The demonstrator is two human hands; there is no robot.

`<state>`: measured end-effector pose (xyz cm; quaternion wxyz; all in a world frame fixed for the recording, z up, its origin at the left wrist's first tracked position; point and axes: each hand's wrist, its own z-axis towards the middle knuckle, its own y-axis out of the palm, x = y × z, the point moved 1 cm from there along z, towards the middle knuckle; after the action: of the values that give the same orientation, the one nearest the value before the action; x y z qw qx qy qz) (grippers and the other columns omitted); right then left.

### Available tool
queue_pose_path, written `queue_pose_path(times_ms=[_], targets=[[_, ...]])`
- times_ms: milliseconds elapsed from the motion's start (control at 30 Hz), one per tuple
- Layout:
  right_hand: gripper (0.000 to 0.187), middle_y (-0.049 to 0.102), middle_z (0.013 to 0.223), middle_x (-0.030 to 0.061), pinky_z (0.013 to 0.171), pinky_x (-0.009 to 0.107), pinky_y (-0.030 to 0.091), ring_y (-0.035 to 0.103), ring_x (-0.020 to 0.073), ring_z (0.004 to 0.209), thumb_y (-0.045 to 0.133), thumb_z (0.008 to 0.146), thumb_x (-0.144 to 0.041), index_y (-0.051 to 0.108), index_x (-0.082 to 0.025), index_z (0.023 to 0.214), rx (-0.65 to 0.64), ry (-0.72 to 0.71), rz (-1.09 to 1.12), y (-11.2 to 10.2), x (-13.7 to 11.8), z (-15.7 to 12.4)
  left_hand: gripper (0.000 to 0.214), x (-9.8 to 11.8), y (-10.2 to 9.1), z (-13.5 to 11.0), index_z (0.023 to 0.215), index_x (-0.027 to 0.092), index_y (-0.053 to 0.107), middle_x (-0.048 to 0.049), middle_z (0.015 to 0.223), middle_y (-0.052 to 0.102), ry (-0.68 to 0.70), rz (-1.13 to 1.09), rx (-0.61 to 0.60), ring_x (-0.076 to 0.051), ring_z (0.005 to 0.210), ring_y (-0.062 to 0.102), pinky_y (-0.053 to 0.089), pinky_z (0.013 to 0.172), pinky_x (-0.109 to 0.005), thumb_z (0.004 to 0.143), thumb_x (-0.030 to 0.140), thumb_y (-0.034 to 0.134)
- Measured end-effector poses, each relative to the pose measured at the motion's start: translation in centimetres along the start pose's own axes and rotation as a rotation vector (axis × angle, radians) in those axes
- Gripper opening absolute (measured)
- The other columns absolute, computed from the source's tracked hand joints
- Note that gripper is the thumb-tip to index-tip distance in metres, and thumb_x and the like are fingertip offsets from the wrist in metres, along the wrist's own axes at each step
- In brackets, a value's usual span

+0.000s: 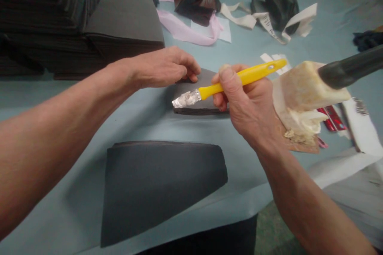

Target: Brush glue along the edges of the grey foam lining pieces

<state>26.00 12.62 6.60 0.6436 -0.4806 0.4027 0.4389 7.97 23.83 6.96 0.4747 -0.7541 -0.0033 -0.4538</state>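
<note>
My right hand is closed around a yellow-handled brush whose tip is wrapped in silvery foil and points left. The tip hovers over a small stack of dark grey foam pieces lying on the light blue table. My left hand rests on the far edge of that stack, fingers curled and pinching its top piece. A larger stack of the same grey pieces lies nearer to me by the table's front edge.
A glue-crusted block on a black handle stands right of my right hand, over brown card. Tall piles of grey foam and dark striped material sit at the back left. Fabric scraps and pale straps lie at the back.
</note>
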Motion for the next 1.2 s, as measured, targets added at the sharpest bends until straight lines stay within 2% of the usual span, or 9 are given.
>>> queue_pose_path(times_ms=[167, 400, 567, 667, 867, 1067, 1200], targets=[[0.050, 0.060, 0.057, -0.0026, 0.050, 0.028, 0.045, 0.052, 0.0110, 0.052, 0.075, 0.092, -0.071, 0.069, -0.024, 0.075, -0.038, -0.049, 0.023, 0.6, 0.3, 0.4, 0.050, 0.8, 0.1, -0.4, 0.124, 0.016, 0.077, -0.0029, 0.124, 0.081, -0.023, 0.050, -0.002, -0.019, 0.106, 0.072, 0.056, 0.107, -0.034, 0.086, 0.018, 0.045], [0.051, 0.059, 0.056, -0.0031, 0.050, 0.030, 0.044, 0.051, 0.0124, 0.050, 0.073, 0.091, -0.074, 0.068, -0.026, 0.076, -0.021, -0.058, 0.015, 0.9, 1.4, 0.6, 0.047, 1.0, 0.2, -0.6, 0.122, 0.018, 0.077, 0.0008, 0.121, 0.081, -0.029, 0.108, 0.007, -0.016, 0.106, 0.070, 0.053, 0.107, -0.028, 0.089, 0.022, 0.043], [0.045, 0.060, 0.058, -0.0041, 0.051, 0.027, 0.042, 0.050, 0.0097, 0.051, 0.078, 0.092, -0.065, 0.069, -0.023, 0.079, -0.068, -0.054, 0.086, 0.5, 1.7, 0.5, 0.052, 1.4, 0.3, -0.6, 0.130, 0.015, 0.073, -0.0006, 0.127, 0.081, -0.060, 0.064, 0.004, -0.014, 0.113, 0.070, 0.053, 0.104, -0.022, 0.093, 0.017, 0.037], [0.046, 0.059, 0.057, -0.0041, 0.050, 0.026, 0.040, 0.050, 0.0094, 0.050, 0.077, 0.093, -0.066, 0.069, -0.023, 0.078, -0.050, -0.048, 0.037, -0.3, 1.6, 0.4, 0.052, 1.5, 0.4, -0.6, 0.131, 0.012, 0.073, -0.0037, 0.127, 0.081, -0.069, 0.047, 0.012, -0.014, 0.112, 0.071, 0.053, 0.108, -0.025, 0.093, 0.013, 0.038], [0.048, 0.058, 0.057, -0.0040, 0.050, 0.026, 0.044, 0.052, 0.0097, 0.050, 0.078, 0.090, -0.069, 0.070, -0.024, 0.077, -0.036, -0.047, 0.002, -2.1, 1.8, 0.3, 0.053, 1.1, 0.5, -0.3, 0.133, 0.016, 0.073, -0.0015, 0.129, 0.080, -0.094, 0.023, 0.032, -0.017, 0.116, 0.072, 0.053, 0.116, -0.035, 0.089, 0.013, 0.046], [0.045, 0.057, 0.056, -0.0047, 0.047, 0.025, 0.041, 0.051, 0.0088, 0.050, 0.076, 0.094, -0.066, 0.069, -0.024, 0.077, 0.025, -0.035, -0.043, -3.8, 2.6, 0.2, 0.045, 1.0, 0.3, -0.1, 0.125, 0.018, 0.077, 0.0006, 0.126, 0.082, -0.102, 0.057, 0.055, -0.017, 0.118, 0.071, 0.050, 0.120, -0.037, 0.091, 0.017, 0.047], [0.044, 0.057, 0.057, -0.0048, 0.050, 0.024, 0.045, 0.054, 0.0091, 0.052, 0.075, 0.094, -0.065, 0.069, -0.024, 0.079, 0.047, -0.027, -0.047, -5.1, 2.9, 0.0, 0.042, 0.8, 0.3, 0.0, 0.123, 0.022, 0.078, 0.0023, 0.124, 0.082, -0.133, 0.072, 0.059, -0.019, 0.119, 0.070, 0.051, 0.120, -0.039, 0.092, 0.021, 0.050]])
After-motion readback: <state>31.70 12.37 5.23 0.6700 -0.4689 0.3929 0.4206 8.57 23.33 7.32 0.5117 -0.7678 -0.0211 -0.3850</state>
